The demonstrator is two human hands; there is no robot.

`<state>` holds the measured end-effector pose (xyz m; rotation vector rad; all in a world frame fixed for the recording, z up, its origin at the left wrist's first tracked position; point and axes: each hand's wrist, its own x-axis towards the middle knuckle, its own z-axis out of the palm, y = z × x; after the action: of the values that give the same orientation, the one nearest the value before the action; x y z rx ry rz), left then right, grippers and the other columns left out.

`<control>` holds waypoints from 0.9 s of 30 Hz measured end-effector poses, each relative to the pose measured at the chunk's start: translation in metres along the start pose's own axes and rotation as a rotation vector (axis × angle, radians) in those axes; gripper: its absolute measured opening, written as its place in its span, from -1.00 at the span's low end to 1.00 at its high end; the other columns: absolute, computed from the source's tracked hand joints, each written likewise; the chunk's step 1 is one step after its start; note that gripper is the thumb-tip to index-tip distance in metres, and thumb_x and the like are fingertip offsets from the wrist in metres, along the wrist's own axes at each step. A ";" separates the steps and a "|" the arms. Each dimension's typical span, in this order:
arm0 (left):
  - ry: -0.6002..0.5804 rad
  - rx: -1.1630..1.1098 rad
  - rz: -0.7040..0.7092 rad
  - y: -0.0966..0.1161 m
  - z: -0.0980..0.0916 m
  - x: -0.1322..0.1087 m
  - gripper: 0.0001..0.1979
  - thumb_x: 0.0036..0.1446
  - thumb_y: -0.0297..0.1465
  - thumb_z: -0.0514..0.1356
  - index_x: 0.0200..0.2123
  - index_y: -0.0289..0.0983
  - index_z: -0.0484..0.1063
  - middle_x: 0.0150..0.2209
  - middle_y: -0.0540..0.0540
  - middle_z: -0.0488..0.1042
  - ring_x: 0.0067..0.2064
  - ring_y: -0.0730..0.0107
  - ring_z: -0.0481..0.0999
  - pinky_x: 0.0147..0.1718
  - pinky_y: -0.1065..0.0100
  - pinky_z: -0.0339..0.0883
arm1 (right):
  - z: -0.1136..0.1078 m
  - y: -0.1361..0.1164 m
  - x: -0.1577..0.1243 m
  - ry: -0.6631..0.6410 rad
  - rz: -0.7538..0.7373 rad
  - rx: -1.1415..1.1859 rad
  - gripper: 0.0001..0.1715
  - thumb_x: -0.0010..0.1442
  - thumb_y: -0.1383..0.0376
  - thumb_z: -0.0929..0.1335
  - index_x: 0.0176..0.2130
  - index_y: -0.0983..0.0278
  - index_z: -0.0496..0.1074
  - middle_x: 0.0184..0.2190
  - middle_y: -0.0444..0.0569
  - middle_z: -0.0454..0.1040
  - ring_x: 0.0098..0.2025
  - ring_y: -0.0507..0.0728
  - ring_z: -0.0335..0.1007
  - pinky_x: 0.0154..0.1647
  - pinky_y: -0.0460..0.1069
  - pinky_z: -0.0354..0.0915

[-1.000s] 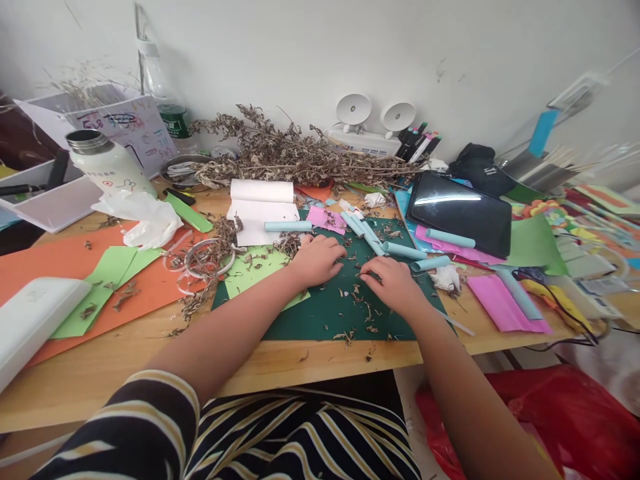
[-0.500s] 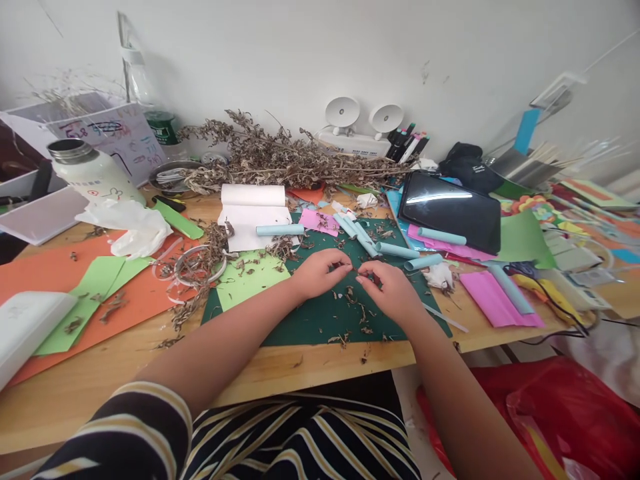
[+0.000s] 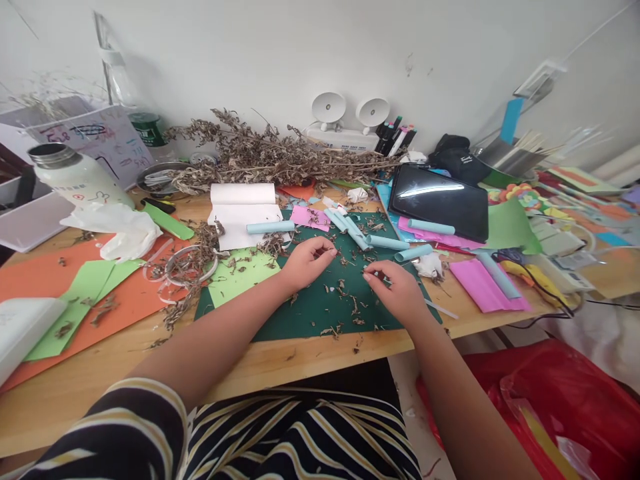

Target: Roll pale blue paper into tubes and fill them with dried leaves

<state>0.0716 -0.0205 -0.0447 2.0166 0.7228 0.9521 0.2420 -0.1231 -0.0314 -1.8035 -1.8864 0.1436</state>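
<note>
My left hand (image 3: 311,261) is over the dark green cutting mat (image 3: 305,317), thumb and fingertips pinched together. My right hand (image 3: 395,287) faces it across a small gap, also pinched. Whatever the fingertips hold is too small to make out. Crumbled bits of dry leaf (image 3: 355,305) lie scattered on the mat below and between the hands. Just beyond them rest several rolled light-blue paper tubes (image 3: 387,243). Left of my left hand, a light green paper sheet (image 3: 237,283) carries more leaf crumbs.
A heap of dried leafy stems (image 3: 270,157) lies along the wall. A black tablet (image 3: 440,203) stands back right, near pink paper (image 3: 485,285). On the left are a white flask (image 3: 83,180), orange paper (image 3: 120,320) and a tape ring (image 3: 214,267). A red bag (image 3: 565,400) lies below the table edge.
My hands have moved apart; their fingertips were nearly touching before. The whole view has shifted slightly, so the table things appear further left.
</note>
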 end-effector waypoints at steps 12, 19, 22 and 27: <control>-0.125 -0.019 0.108 0.006 0.002 -0.002 -0.83 0.02 -0.35 0.04 -0.52 -0.31 0.32 -0.53 -0.01 0.36 -0.46 0.50 0.31 -0.44 0.46 0.20 | 0.004 -0.020 0.020 -0.193 -0.158 -0.165 -0.62 0.16 0.17 0.09 -0.55 0.27 0.24 -0.57 -0.07 0.31 -0.42 0.08 0.21 -0.40 -0.05 0.08; -0.021 -0.329 -0.074 0.000 0.003 0.002 -0.86 0.01 -0.36 0.03 -0.51 -0.31 0.23 -0.57 0.04 0.27 -0.51 0.56 0.29 -0.46 0.46 0.22 | -0.003 -0.003 -0.001 -0.193 -0.068 -0.196 -0.61 0.17 0.20 0.08 -0.55 0.25 0.26 -0.57 -0.09 0.33 -0.46 0.06 0.23 -0.49 -0.08 0.07; 0.070 -0.394 -0.123 -0.004 0.002 0.004 -0.87 0.00 -0.36 0.03 -0.50 -0.30 0.22 -0.57 0.04 0.26 -0.51 0.56 0.29 -0.47 0.47 0.22 | -0.004 0.003 -0.006 -0.180 -0.027 -0.193 -0.64 0.17 0.22 0.09 -0.46 0.25 0.34 -0.46 -0.07 0.41 -0.36 0.07 0.29 -0.41 -0.07 0.14; 0.029 -0.313 -0.104 -0.003 0.004 0.001 -0.86 -0.02 -0.35 0.06 -0.51 -0.31 0.24 -0.58 0.04 0.26 -0.53 0.55 0.27 -0.50 0.47 0.19 | -0.002 0.010 -0.007 -0.201 -0.013 -0.201 -0.70 0.14 0.23 0.14 -0.20 0.20 0.36 -0.30 -0.04 0.39 -0.24 0.11 0.30 -0.27 -0.02 0.20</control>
<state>0.0752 -0.0196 -0.0486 1.6802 0.6431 0.9696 0.2518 -0.1289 -0.0361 -1.9715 -2.1177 0.1401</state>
